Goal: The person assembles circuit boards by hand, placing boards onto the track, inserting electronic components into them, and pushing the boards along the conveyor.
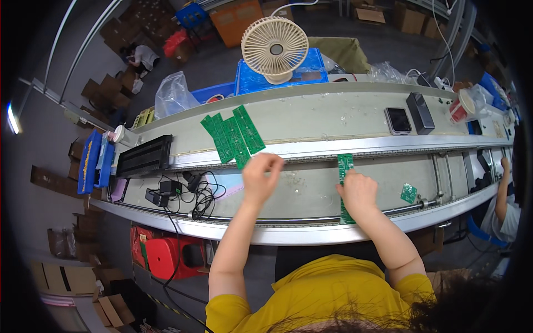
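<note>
A long green circuit board (345, 161) spans the two metal rails in front of me. My right hand (360, 191) is closed over its middle, fingers curled down at the board; anything between the fingertips is too small to make out. My left hand (261, 175) is raised near the far rail with thumb and fingers drawn together in a pinch. What it holds, if anything, cannot be made out. Just beyond it, several long green circuit boards (233, 136) lie overlapping on the far ledge and rail. A small green board (408, 192) lies to the right, between the rails.
Black power adapters (170, 187) with tangled cables lie at the left, below a black slotted rack (145, 156). A beige fan (275, 50) stands on a blue box behind the ledge. A phone (397, 120) and a dark box (420, 114) are at the right. A co-worker's arm (502, 188) reaches in.
</note>
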`<state>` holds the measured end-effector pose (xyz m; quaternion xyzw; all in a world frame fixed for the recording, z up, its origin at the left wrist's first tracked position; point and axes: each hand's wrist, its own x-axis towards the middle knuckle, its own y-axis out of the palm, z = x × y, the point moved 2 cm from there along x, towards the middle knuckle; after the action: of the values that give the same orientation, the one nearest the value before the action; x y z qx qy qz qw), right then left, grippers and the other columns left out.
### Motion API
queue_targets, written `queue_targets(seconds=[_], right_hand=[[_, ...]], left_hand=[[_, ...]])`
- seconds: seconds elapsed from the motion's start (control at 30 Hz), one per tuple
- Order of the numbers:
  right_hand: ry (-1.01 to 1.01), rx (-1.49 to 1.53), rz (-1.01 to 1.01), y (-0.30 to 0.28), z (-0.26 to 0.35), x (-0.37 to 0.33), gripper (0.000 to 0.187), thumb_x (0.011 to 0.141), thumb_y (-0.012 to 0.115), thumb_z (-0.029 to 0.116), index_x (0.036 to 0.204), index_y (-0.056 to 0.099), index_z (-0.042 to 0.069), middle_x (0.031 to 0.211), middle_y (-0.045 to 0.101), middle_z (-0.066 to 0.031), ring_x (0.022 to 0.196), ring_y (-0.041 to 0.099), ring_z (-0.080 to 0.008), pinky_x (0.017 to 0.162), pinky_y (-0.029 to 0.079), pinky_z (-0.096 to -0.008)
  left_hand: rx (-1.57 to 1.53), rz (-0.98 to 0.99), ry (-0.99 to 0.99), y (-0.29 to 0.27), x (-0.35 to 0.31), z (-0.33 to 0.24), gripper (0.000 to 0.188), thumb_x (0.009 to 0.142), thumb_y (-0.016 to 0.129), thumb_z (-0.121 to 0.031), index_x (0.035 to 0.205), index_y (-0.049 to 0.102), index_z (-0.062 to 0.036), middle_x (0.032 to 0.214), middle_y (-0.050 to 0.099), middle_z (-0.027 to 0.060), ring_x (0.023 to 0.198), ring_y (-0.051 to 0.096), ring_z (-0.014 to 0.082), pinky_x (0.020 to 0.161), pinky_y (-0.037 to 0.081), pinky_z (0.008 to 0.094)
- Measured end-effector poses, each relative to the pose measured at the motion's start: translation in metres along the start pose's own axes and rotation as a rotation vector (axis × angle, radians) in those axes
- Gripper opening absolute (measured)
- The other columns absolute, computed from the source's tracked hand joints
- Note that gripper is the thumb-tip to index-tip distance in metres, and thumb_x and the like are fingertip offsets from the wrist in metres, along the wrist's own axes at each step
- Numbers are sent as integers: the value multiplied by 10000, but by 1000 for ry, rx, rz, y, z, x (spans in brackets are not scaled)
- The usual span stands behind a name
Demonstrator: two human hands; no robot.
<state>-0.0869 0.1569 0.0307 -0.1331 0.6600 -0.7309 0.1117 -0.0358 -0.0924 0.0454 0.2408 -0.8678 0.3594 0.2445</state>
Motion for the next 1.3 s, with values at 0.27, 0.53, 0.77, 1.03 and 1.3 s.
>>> queue_targets(seconds=[0.27, 0.53, 0.77, 1.03, 1.3], right_hand=[[81, -61, -3, -3, -72, 4, 346, 774, 819, 286, 881, 649, 5, 715, 699, -153, 604, 688, -341, 602, 558, -405], [285, -167, 16, -14, -169, 1, 352, 760, 814, 296, 913, 657, 22, 808, 703, -178, 703, 689, -394, 665, 559, -464], [362, -223, -43, -2, -270, 2, 352, 747, 820, 292, 910, 674, 17, 845, 703, -189, 742, 694, -401, 685, 567, -470], [457, -382, -72, 14, -412, 14, 348, 741, 808, 251, 961, 656, 29, 907, 691, -183, 799, 698, -394, 714, 579, -472], [582, -436, -103, 11, -535, 19, 288, 744, 781, 193, 944, 645, 37, 907, 695, -193, 815, 698, -403, 714, 579, -484]], left_hand=[[518, -80, -527, -68, 52, 143, 313, 875, 785, -296, 961, 654, -26, 862, 639, 106, 743, 634, 266, 727, 529, 382], [698, -12, -862, -91, 62, 203, 494, 795, 864, -432, 947, 657, -10, 870, 690, 134, 781, 692, 315, 739, 550, 392], [464, 62, -984, -101, 67, 202, 448, 757, 904, -400, 836, 689, -15, 784, 707, 120, 667, 671, 269, 674, 553, 377], [436, 44, -1007, -102, 72, 200, 399, 767, 903, -356, 770, 707, -8, 711, 695, 107, 620, 653, 240, 642, 554, 362], [487, 70, -1071, -103, 77, 199, 394, 811, 863, -354, 892, 766, 20, 823, 735, 138, 704, 691, 264, 718, 572, 381]])
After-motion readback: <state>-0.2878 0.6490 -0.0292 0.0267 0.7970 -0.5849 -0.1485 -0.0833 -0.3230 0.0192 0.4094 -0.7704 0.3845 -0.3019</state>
